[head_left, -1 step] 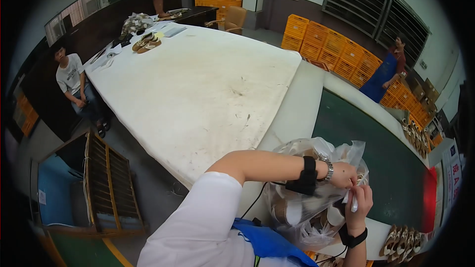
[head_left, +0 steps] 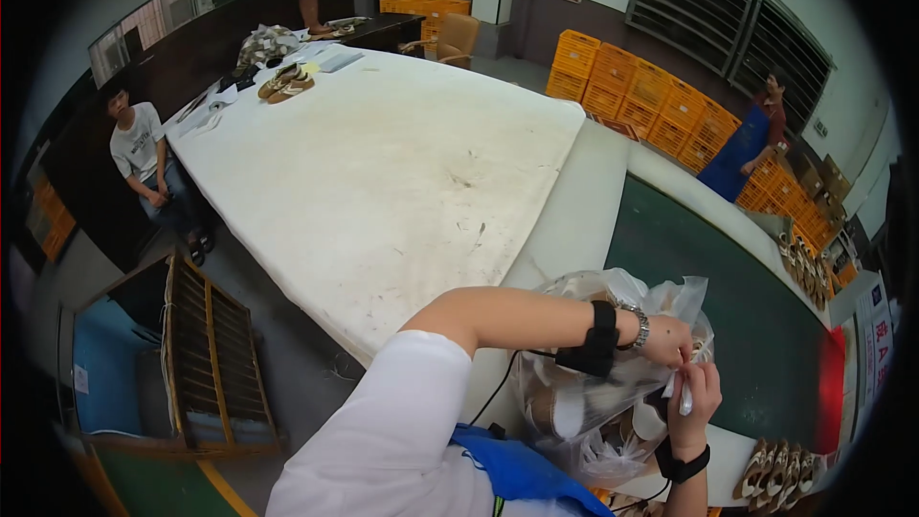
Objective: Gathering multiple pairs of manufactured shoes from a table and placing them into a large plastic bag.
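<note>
A clear plastic bag (head_left: pixel 605 393) with several brown and white shoes (head_left: pixel 543 410) in it stands at the near right, beside the green belt. My left hand (head_left: pixel 668 341), a metal watch at its wrist, reaches over the bag with fingers closed on the plastic at its right side. Just below it, my right hand (head_left: pixel 697 396) is closed on a gathered white end of the plastic bag. The two hands nearly touch. Parts of the bag lie hidden behind my left forearm and a black wrist strap.
A large white-covered table (head_left: pixel 383 172) fills the middle, with a pair of shoes (head_left: pixel 286 84) at its far end. The green belt (head_left: pixel 699 258) runs along the right. More shoes (head_left: pixel 773 469) stand near right. Orange crates (head_left: pixel 632 91) line the wall. Two people are farther off.
</note>
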A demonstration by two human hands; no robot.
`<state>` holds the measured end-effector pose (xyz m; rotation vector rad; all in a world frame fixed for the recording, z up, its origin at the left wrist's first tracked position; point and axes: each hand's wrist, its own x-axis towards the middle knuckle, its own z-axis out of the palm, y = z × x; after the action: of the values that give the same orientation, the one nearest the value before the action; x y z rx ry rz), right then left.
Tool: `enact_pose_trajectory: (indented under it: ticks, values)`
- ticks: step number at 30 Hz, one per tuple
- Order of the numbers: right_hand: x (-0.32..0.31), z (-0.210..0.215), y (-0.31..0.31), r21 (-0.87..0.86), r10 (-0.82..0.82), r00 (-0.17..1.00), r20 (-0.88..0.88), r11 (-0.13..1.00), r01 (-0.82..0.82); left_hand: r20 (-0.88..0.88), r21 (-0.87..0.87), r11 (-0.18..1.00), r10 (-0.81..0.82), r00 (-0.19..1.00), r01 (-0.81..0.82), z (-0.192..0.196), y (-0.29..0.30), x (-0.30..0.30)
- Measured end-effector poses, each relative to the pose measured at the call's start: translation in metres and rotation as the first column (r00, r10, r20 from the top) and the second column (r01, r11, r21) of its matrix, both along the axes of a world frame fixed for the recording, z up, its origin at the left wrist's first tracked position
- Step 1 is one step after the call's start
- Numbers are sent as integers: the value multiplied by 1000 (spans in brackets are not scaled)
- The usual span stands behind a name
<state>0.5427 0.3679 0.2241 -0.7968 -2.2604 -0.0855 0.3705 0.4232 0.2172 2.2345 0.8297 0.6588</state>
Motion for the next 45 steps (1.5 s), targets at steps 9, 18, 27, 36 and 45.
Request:
enact_pose_trajectory:
  ticks: [9, 18, 27, 36, 45]
  values:
    - [3, 0, 2, -207, 125, 992, -29, 970, -128, -418, 59, 959, -228, 879, 277, 37, 3, -15]
    - [29, -20, 3, -190, -329, 943, 41, 924, 331, -443, 5, 975, -198, 874, 223, 59, 13, 6]
    - [115, 9, -49, -565, -493, 761, -421, 799, 205, -462, 163, 967, -99, 881, 194, 38, -1, -2]
    - [225, -79, -116, -809, -822, 369, -433, 535, 242, -450, 210, 951, -111, 886, 226, 36, -6, 5]
    - [63, -75, -145, -719, -148, 987, 67, 679, 150, -464, 42, 981, -149, 873, 190, 46, -14, -2]
